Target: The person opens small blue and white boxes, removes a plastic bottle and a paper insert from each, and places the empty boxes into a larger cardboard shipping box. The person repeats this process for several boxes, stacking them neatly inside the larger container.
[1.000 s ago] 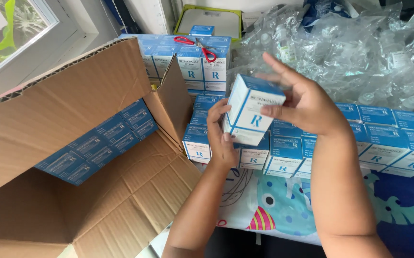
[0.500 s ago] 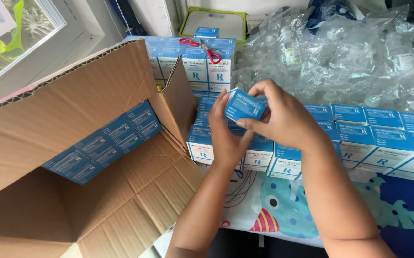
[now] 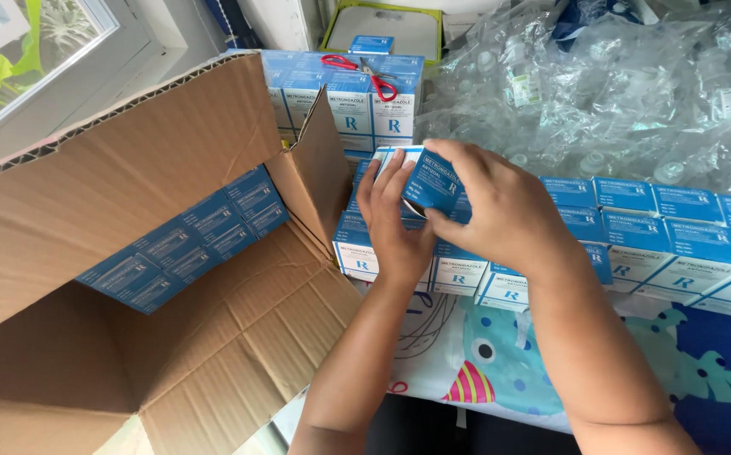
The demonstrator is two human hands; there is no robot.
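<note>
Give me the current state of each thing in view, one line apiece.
Left hand: supporting the small blue box from its left side.
Right hand: gripping the same box from above.
Small blue box: held, tilted, end flap open.
Cardboard carton: open, on its side, partly packed.
Red scissors: lying on the stacked boxes.

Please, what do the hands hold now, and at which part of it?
One small blue and white box, held by both: left hand against its left side, right hand with fingers over its top.

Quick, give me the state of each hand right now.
Left hand: closed on the small blue-and-white carton.
Right hand: closed on the same carton from above.
</note>
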